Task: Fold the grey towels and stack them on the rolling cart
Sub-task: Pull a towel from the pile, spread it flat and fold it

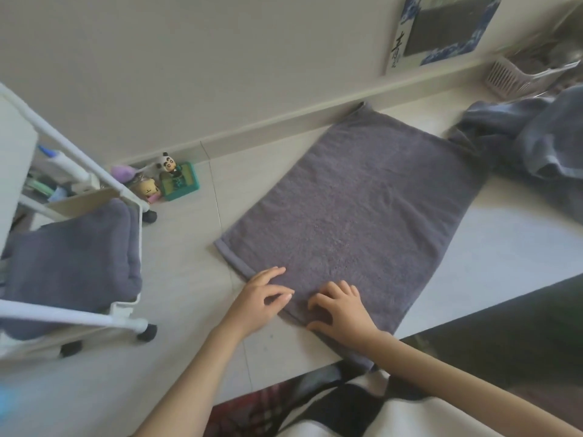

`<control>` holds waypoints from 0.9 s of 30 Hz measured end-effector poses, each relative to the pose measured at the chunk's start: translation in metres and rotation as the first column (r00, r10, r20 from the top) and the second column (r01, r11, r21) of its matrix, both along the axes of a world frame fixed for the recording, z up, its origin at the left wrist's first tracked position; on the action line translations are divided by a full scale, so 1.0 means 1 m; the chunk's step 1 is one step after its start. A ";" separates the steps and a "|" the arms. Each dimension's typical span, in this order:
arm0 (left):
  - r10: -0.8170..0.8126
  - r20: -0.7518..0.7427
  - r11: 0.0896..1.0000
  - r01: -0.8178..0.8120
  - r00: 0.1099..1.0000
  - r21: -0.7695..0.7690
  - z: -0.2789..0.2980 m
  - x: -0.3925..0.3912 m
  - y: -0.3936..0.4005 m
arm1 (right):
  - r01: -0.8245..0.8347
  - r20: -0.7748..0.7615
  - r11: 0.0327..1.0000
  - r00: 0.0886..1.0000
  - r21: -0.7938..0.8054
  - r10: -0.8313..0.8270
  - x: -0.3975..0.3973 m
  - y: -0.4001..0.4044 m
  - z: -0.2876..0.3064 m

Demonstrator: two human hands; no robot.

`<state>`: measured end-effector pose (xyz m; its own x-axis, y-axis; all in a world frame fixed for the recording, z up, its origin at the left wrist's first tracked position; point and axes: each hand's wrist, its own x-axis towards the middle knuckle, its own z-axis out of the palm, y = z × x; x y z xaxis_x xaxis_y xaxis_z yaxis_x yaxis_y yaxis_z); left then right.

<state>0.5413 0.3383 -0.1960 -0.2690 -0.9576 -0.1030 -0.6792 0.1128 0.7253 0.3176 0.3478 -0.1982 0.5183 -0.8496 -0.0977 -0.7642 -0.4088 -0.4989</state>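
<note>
Resting curled fingers on the towel's [347, 203] near edge, the left hand [262, 302] and right hand [342, 310] are holding nothing; pinching both near corners evenly should fold it square.

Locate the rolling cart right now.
Head view, far left: the rolling cart stands on the floor, left of the spread towel, with folded towels on it.

Pretty soft, even daylight here, a bit dim and washed out overall, no harsh glare. Faint shadows sit under the hands. Wide-angle lens bends the wall line, and the rolling cart [72, 247] at the left edge is smeared with blur.
</note>
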 end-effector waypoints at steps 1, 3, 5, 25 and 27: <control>-0.014 0.013 1.000 0.014 1.000 0.019 0.000 0.001 0.000 | 0.029 0.014 0.999 0.999 -0.024 -0.029 0.003 0.001 0.000; -0.042 0.042 0.998 0.040 0.998 0.057 0.000 0.003 -0.001 | 0.076 0.029 0.996 0.997 -0.055 -0.074 0.006 0.000 0.000; -0.061 0.060 0.996 0.056 0.996 0.075 0.001 0.005 -0.002 | 0.103 0.065 0.995 0.993 -0.006 -0.103 0.008 -0.001 0.000; -0.479 0.191 0.768 0.303 0.857 0.564 0.090 -0.073 -0.071 | 0.084 0.169 0.507 0.885 0.858 -0.433 -0.130 -0.036 0.097; -0.571 0.185 0.708 0.366 0.800 0.603 0.106 -0.086 -0.079 | 0.116 0.099 0.483 0.912 0.868 -0.397 -0.142 -0.037 0.104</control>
